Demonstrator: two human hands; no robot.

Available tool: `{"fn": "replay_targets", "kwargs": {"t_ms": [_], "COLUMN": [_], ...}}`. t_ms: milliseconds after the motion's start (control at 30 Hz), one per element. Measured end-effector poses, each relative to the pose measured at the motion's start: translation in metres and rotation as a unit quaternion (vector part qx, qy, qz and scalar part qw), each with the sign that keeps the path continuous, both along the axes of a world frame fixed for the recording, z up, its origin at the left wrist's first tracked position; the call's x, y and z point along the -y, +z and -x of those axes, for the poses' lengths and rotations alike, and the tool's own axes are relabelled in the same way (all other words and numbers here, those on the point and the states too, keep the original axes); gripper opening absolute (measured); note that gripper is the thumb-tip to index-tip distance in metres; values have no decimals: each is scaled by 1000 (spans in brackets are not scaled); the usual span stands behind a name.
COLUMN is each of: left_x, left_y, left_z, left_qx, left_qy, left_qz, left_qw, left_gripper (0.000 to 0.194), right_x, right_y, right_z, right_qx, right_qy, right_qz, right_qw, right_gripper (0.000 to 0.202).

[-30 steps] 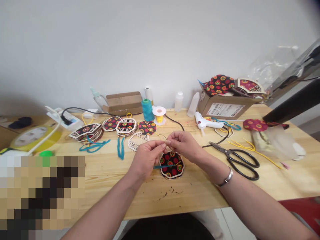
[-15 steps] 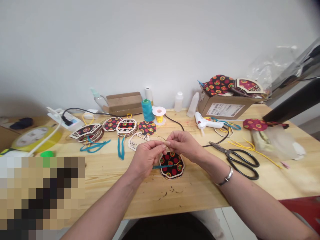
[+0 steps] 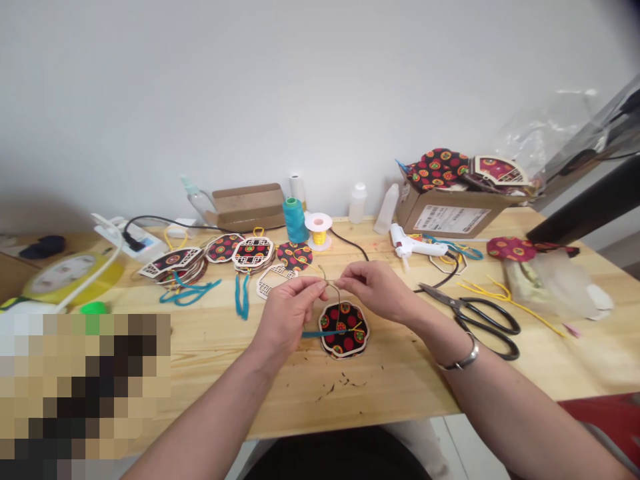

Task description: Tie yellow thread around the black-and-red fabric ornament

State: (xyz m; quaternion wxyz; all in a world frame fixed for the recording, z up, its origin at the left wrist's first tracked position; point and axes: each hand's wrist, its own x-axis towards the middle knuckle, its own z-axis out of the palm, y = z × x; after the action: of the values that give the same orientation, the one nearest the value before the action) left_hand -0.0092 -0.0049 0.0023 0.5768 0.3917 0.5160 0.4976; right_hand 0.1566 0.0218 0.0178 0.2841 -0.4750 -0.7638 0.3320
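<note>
My left hand (image 3: 293, 308) pinches a thin yellow-green cord (image 3: 339, 299) between thumb and fingers. Just to the right, my right hand (image 3: 373, 285) pinches the same cord, which loops between the fingertips and hangs down. Below the hands, a fabric-covered ornament (image 3: 344, 343) with a pale wooden rim lies on the table, black with red and orange round patterns. Across it runs a teal ribbon (image 3: 320, 333) toward my left hand, with a small yellow cord end beside it. Whether the hanging cord is attached to the ornament I cannot tell.
Open-handled scissors (image 3: 487, 317) lie right of my right forearm, near a white glue gun (image 3: 415, 245). Behind my hands stand a teal thread cone (image 3: 296, 223) and a yellow cord spool (image 3: 319, 237). Finished ornaments (image 3: 253, 253) sit to the left; a cardboard box (image 3: 445, 217) stands back right.
My fingertips have moved slightly apart, so the cord's loop and hanging length now show between them. The ornament has stayed in place.
</note>
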Motion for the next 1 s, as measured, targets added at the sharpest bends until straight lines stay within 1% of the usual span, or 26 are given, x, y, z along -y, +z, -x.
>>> {"fn": "replay_targets", "kwargs": {"t_ms": [67, 133, 200, 233, 267, 300, 367, 433, 467, 567, 600, 667, 700, 733, 767, 800, 833, 867, 900, 933, 1000], "left_x": [0, 0, 0, 0, 0, 0, 0, 0, 0, -1, -1, -2, -2, -2, -1, -1, 0, 0, 1, 1, 2], "left_y": [0, 1, 1, 1, 1, 1, 0, 0, 0, -1, -2, -1, -1, 0, 1, 2, 2, 3, 3, 4, 4], "left_z": [-1, -1, -1, -1, -1, 0, 1, 2, 2, 2, 2, 2, 2, 2, 2, 2, 1, 1, 1, 0, -1], "left_qx": [-2, 8, 30, 42, 51, 58, 64, 69, 75, 105, 115, 133, 140, 145, 147, 144, 140, 135, 129, 124, 110], "left_qy": [7, 16, 25, 26, 25, 21, 5, -8, -13, -14, -15, -18, -20, -21, -22, -23, -23, -24, -27, -29, -34], "left_qz": [0, 11, 27, 32, 34, 37, 46, 57, 61, 71, 76, 81, 80, 79, 79, 82, 86, 90, 92, 91, 81], "left_qw": [1000, 1000, 999, 998, 998, 997, 997, 996, 995, 992, 990, 988, 987, 986, 986, 986, 986, 986, 987, 988, 990], "left_gripper": [19, 20, 20, 20, 20, 19, 19, 19, 19, 17, 16, 17, 18, 18, 18, 19, 19, 19, 19, 18, 18], "right_x": [6, 14, 22, 25, 28, 31, 33, 35, 35, 35, 34, 31, 29, 26, 23, 19, 15, 11, 8, 6, 5], "right_y": [1, 2, 2, 1, -1, -3, -8, -12, -14, -14, -12, -9, -7, -6, -5, -4, -5, -5, -6, -7, -9], "right_z": [2, 6, 11, 13, 15, 18, 21, 24, 25, 25, 24, 20, 18, 16, 14, 13, 13, 12, 13, 14, 16], "right_qx": [12, 22, 75, 112, 153, 189, 248, 284, 293, 286, 269, 206, 161, 112, 62, 12, -34, -88, -136, -178, -252], "right_qy": [-14, -12, -5, 14, 46, 71, 116, 139, 143, 164, 173, 174, 147, 105, 49, -9, -46, -62, -58, -48, -27], "right_qz": [-37, -75, -151, -199, -244, -289, -354, -388, -396, -394, -387, -360, -331, -293, -243, -184, -116, -40, 39, 102, 181], "right_qw": [999, 997, 986, 974, 957, 936, 894, 866, 859, 858, 865, 893, 918, 944, 967, 983, 992, 993, 988, 977, 950], "right_gripper": [31, 32, 28, 27, 26, 25, 26, 28, 29, 28, 27, 26, 27, 29, 32, 34, 34, 32, 29, 28, 27]}}
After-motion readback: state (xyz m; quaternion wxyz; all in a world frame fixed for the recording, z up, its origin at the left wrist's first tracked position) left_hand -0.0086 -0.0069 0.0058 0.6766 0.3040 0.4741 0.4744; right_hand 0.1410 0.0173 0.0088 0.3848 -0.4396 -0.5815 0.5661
